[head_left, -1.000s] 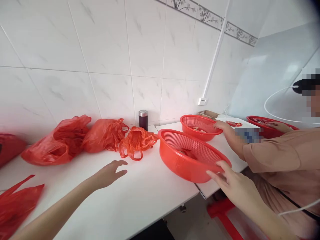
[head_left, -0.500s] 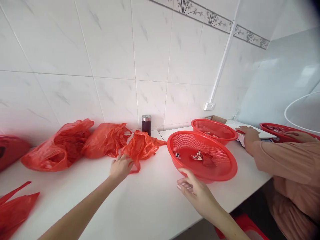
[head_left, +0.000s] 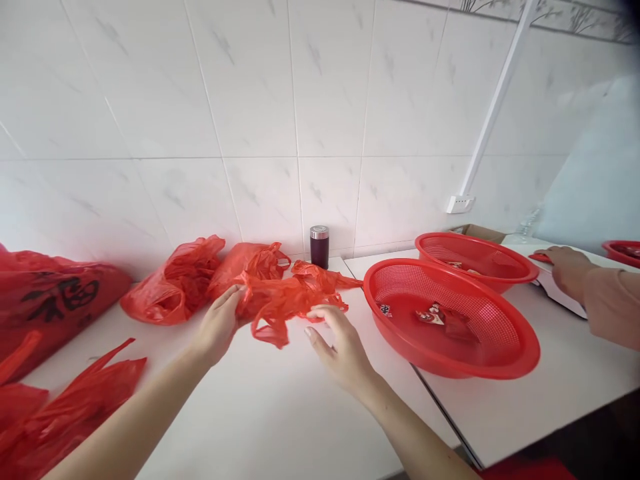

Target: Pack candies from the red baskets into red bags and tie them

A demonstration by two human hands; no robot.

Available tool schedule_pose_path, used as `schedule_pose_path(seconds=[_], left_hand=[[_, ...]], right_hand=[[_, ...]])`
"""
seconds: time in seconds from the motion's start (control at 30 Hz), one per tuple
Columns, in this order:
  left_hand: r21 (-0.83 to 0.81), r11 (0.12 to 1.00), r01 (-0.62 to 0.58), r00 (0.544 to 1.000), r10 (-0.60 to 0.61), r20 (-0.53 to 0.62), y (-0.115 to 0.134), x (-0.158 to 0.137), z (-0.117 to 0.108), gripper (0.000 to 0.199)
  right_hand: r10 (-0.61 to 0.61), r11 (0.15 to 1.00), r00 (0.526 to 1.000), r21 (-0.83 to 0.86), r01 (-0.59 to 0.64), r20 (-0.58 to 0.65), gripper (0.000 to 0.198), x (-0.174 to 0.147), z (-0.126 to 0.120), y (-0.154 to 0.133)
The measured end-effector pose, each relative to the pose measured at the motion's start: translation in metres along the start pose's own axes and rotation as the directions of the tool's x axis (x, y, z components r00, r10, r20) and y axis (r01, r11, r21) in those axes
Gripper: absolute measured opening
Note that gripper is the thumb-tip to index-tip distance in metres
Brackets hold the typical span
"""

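A crumpled red plastic bag is lifted just above the white table, its handle loop hanging down. My left hand is closed on the bag's left end. My right hand is at the bag's right side, thumb and fingers apart; whether the fingertips touch it I cannot tell. More crumpled red bags lie behind and to the left, against the wall. Right of my right hand stands a red plastic colander, tilted, with a few small printed packets inside.
A dark tumbler with a metal lid stands by the wall. Behind the near colander is a second red colander. At right, a co-worker's hand rests by a white scale. A full red bag lies at far left.
The view has turned left. My left hand has taken hold of a red bag and raised it from the table. My right hand has moved from the colander's rim to the bag.
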State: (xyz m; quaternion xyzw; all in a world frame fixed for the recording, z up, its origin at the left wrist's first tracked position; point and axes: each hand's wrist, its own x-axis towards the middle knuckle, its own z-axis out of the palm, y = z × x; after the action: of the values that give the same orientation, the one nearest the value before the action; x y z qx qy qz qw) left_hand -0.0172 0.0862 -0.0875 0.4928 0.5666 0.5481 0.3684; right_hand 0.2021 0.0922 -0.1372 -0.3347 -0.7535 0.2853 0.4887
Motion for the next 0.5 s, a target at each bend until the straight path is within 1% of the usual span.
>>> schedule_pose_path(seconds=[0.03,0.07,0.13,0.17,0.2,0.27,0.3,0.33,0.4,0.43,0.47,0.5], left_hand=[[-0.077,0.996,0.046,0.997,-0.041,0.068,0.004,-0.011,0.008,0.041],[-0.138,0.986,0.099,0.985,-0.078,0.152,0.007,-0.021,0.016,0.04],[-0.222,0.955,0.196,0.94,-0.118,0.321,0.011,-0.039,0.031,0.036],[-0.244,0.944,0.224,0.922,-0.124,0.367,0.012,-0.044,0.036,0.033],[-0.259,0.938,0.23,0.921,-0.124,0.369,0.013,-0.047,0.039,0.03],[-0.304,0.923,0.234,0.946,-0.145,0.289,0.014,-0.047,0.033,0.022],[-0.33,0.915,0.233,0.961,-0.165,0.22,0.013,-0.044,0.024,0.019],[-0.346,0.911,0.224,0.973,-0.187,0.139,0.012,-0.041,0.013,0.019],[-0.337,0.92,0.197,0.977,-0.214,-0.012,0.006,-0.035,-0.015,0.021],[-0.307,0.931,0.195,0.973,-0.223,-0.061,0.0,-0.033,-0.031,0.023],[-0.259,0.942,0.211,0.967,-0.24,-0.084,-0.006,-0.031,-0.047,0.025],[-0.19,0.951,0.246,0.961,-0.264,-0.079,-0.012,-0.03,-0.062,0.027]], right_hand=[[0.072,0.992,0.996,0.103,-0.078,0.058,0.027,0.001,0.004,-0.006],[0.144,0.963,0.981,0.21,-0.168,0.127,0.032,0.0,0.007,-0.01],[0.235,0.871,0.942,0.378,-0.314,0.241,0.037,-0.001,0.011,-0.015],[0.25,0.836,0.931,0.425,-0.347,0.267,0.036,-0.003,0.012,-0.014],[0.252,0.824,0.928,0.441,-0.354,0.273,0.034,-0.005,0.011,-0.012],[0.245,0.853,0.933,0.399,-0.337,0.264,0.027,-0.011,0.005,-0.004],[0.249,0.871,0.933,0.361,-0.332,0.259,0.021,-0.015,-0.001,0.002],[0.262,0.885,0.932,0.322,-0.335,0.252,0.016,-0.019,-0.008,0.008],[0.316,0.892,0.923,0.265,-0.368,0.218,0.016,-0.026,-0.024,0.019],[0.347,0.887,0.918,0.251,-0.388,0.194,0.018,-0.029,-0.032,0.023],[0.369,0.883,0.914,0.243,-0.401,0.166,0.019,-0.032,-0.039,0.026],[0.382,0.884,0.914,0.237,-0.404,0.135,0.021,-0.034,-0.045,0.028]])
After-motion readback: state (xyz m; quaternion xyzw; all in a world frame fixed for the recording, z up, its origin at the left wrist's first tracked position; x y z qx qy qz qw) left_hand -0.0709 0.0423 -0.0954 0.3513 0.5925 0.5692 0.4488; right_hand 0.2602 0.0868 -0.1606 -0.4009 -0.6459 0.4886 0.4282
